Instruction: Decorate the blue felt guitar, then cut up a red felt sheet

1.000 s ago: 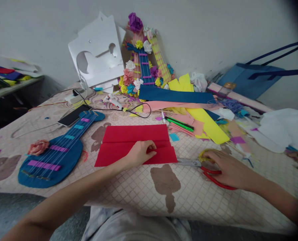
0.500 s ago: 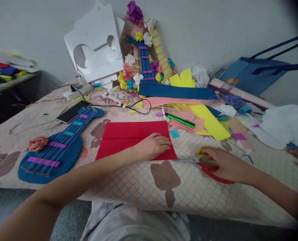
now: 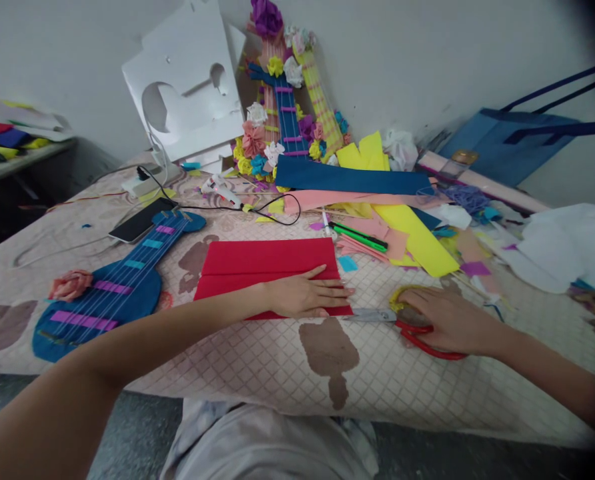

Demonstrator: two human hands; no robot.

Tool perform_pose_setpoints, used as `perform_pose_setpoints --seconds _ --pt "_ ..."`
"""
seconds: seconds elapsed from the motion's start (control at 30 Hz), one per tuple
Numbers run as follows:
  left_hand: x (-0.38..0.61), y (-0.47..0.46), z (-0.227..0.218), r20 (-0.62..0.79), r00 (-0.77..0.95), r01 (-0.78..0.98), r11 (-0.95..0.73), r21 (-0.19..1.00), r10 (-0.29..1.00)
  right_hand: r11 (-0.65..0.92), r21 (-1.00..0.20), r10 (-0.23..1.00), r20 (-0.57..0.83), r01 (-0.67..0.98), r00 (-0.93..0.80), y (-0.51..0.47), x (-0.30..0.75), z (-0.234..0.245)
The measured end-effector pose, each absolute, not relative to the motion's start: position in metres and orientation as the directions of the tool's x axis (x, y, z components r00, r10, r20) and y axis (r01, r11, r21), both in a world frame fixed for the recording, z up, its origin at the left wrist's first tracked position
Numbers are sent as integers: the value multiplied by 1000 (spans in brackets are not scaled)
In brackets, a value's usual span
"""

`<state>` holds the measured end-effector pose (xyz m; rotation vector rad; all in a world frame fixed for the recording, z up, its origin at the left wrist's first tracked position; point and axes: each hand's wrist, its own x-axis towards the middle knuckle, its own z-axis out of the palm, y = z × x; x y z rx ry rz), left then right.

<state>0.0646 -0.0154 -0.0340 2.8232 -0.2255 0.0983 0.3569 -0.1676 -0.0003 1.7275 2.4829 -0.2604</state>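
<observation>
A folded red sheet (image 3: pixel 257 263) lies on the patterned table cover (image 3: pixel 277 373) in front of me. My left hand (image 3: pixel 307 297) rests flat on its right end, fingers stretched out towards the right edge. My right hand (image 3: pixel 447 320) lies on top of red-handled scissors (image 3: pixel 417 333) just right of the sheet, fingers loosely spread over the handles; the blades (image 3: pixel 372 315) point left towards the red sheet. A small yellow scrap (image 3: pixel 402 297) sits by the fingertips.
A blue felt guitar (image 3: pixel 112 290) with a pink flower (image 3: pixel 70 285) lies at left, a phone (image 3: pixel 140 222) beside its head. More paper guitars (image 3: pixel 287 100) and white card (image 3: pixel 187 87) lean on the wall. Coloured paper strips (image 3: pixel 377 200), green markers (image 3: pixel 360 238), a glue gun (image 3: pixel 222 192) and a blue bag (image 3: pixel 507 143) lie behind.
My left hand slid to the right along the red sheet and went from curled to flat. My right hand stayed on the scissors.
</observation>
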Motion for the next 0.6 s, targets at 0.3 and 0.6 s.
perform_pose_setpoints --seconds 0.3,0.6 --pt "67 -8 -34 12 985 -167 -932 323 -172 361 -57 906 -215 931 -364 -165 355 4" --pt "66 -7 -36 55 982 -188 -927 326 -180 356 -26 901 -256 934 -351 -166 357 1"
